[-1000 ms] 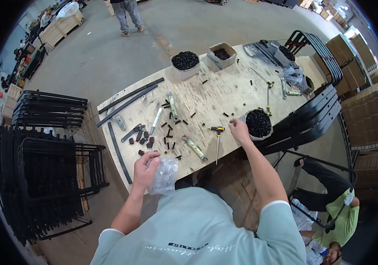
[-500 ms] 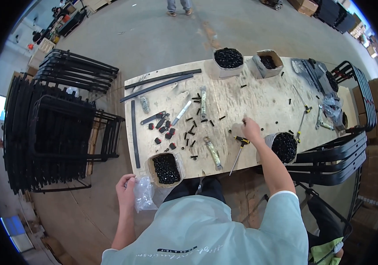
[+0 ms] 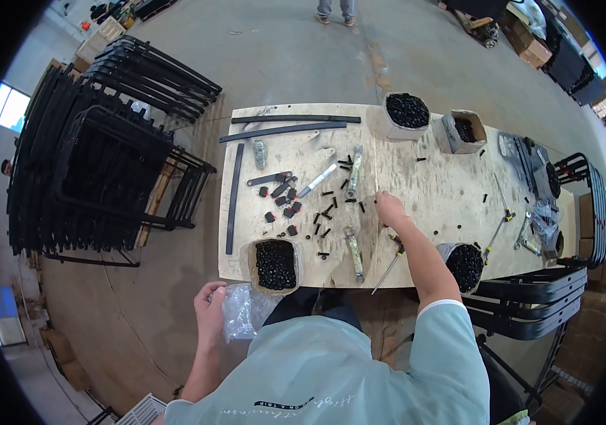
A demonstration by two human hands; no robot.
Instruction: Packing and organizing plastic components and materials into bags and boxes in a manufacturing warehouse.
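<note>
My left hand is closed on the top of a clear plastic bag, which hangs just off the table's near edge. My right hand reaches over the middle of the table, fingertips pinched together; a small dark bit shows at them, too small to name. Several black bolts lie scattered to its left. Under my right forearm sits a screwdriver with a yellow and black handle, partly covered. Beside the bolts are two wrapped wrenches, one nearer and one farther.
An open box of black nuts stands at the near left of the wooden table. More boxes of small black parts stand at the back and right. Black-and-red caps, a marker and flat black bars lie left. Black metal frames flank the table.
My right hand has moved left across the table toward the scattered bolts, fingers still pinched. My left hand keeps hold of the plastic bag. The whole view has shifted.
</note>
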